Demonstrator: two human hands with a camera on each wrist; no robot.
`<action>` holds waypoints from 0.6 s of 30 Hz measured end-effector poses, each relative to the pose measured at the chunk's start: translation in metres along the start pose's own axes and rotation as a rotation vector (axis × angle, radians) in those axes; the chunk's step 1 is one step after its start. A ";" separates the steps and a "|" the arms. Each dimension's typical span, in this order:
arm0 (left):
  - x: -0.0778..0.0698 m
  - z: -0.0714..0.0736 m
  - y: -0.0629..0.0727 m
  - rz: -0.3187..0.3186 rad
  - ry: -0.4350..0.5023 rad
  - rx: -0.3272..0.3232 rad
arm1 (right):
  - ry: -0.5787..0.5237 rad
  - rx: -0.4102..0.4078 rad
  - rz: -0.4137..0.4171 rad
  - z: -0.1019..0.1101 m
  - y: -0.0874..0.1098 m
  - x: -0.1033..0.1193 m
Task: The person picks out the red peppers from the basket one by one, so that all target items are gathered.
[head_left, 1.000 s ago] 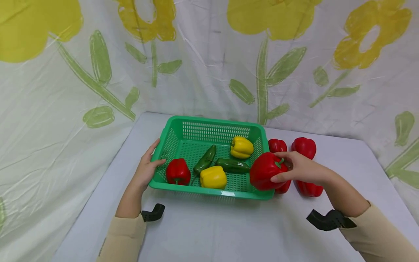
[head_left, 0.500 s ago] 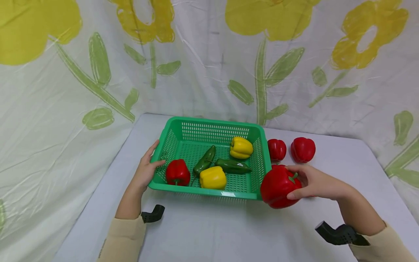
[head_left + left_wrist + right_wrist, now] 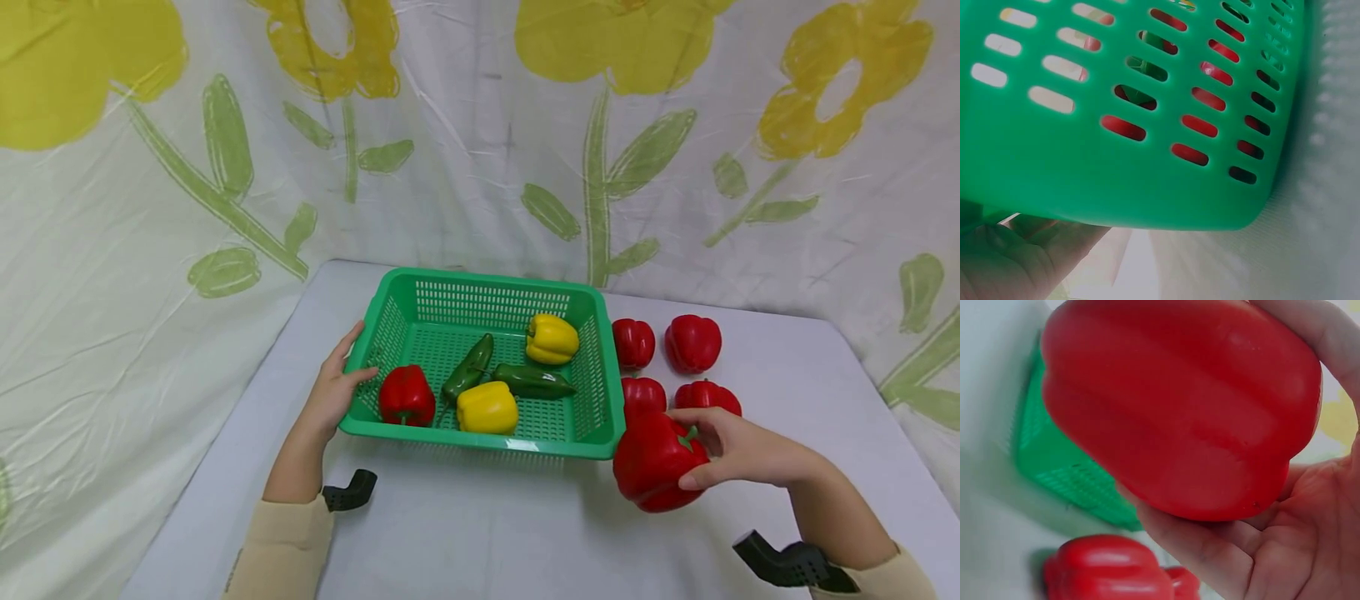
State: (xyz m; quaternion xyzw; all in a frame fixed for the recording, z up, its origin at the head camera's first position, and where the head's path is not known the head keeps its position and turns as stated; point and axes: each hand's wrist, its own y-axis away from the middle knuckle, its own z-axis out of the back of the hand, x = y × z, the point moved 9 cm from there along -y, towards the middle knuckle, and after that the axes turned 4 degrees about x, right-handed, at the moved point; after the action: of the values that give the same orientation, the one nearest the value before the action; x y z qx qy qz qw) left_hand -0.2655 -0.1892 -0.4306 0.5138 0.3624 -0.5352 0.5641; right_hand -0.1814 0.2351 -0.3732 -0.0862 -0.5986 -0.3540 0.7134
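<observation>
My right hand (image 3: 746,450) grips a large red bell pepper (image 3: 654,462), its green stem facing the palm, in front of the basket's near right corner. The right wrist view shows thumb and fingers around that pepper (image 3: 1179,412). At the left end of the green plastic basket (image 3: 480,443), my left hand (image 3: 333,387) holds the rim, thumb over the edge and fingers along the outside. Inside the basket lie a red bell pepper (image 3: 407,396), two yellow bell peppers (image 3: 487,408) and two dark green chili peppers (image 3: 534,381). The left wrist view looks at the slotted basket wall (image 3: 1072,169).
Several more red bell peppers (image 3: 693,343) stand on the white table (image 3: 480,525) just right of the basket, one partly behind the held pepper. A white curtain (image 3: 465,167) with printed yellow flowers hangs behind the table. Black wrist mounts (image 3: 795,564) stick out from both sleeves.
My right hand has carried the large red pepper from over the basket's right end outward, right and toward me. The red peppers behind it show more. My left hand stays at the rim.
</observation>
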 end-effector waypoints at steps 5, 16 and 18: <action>0.001 0.001 0.000 0.003 -0.002 0.000 | -0.004 -0.001 -0.033 -0.004 0.002 -0.013; 0.000 0.000 0.000 0.008 -0.015 -0.004 | 0.001 0.032 -0.109 -0.015 0.001 -0.045; 0.000 0.001 0.000 0.009 -0.017 -0.004 | 0.006 0.042 -0.133 -0.018 0.000 -0.051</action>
State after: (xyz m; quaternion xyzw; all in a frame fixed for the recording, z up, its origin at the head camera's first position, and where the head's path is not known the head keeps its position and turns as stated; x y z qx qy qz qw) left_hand -0.2657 -0.1899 -0.4307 0.5097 0.3564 -0.5361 0.5708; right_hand -0.1690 0.2461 -0.4249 -0.0302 -0.6083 -0.3882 0.6916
